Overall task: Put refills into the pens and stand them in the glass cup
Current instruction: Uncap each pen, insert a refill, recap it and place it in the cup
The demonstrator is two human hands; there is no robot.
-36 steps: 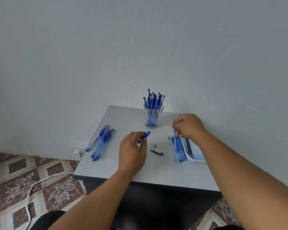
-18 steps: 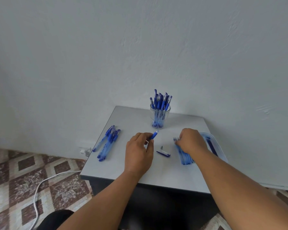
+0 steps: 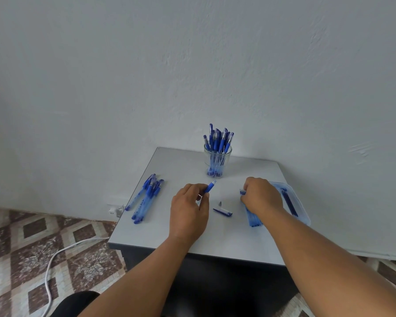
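A glass cup [image 3: 217, 156] full of several blue pens stands at the back middle of the small grey table [image 3: 188, 236]. My left hand [image 3: 189, 211] grips a blue pen barrel [image 3: 210, 186] whose end pokes out toward the cup. My right hand [image 3: 262, 197] lies curled over a bundle of blue refills [image 3: 253, 219] on the table's right side; its fingertips are hidden, so I cannot tell whether it pinches one. A pen cap [image 3: 222, 212] and a small metal tip [image 3: 220, 203] lie between my hands. A pile of pens [image 3: 146, 197] lies at the left.
A clear plastic tray [image 3: 303, 212] holding dark refills [image 3: 289, 202] sits at the table's right edge, under my right wrist. The table stands against a white wall. A white cable [image 3: 55, 259] and a plug [image 3: 114, 211] lie on the patterned floor at the left.
My right hand has come down from near the cup onto the refill bundle. The view has shifted a little to the right. My left hand keeps hold of the barrel.
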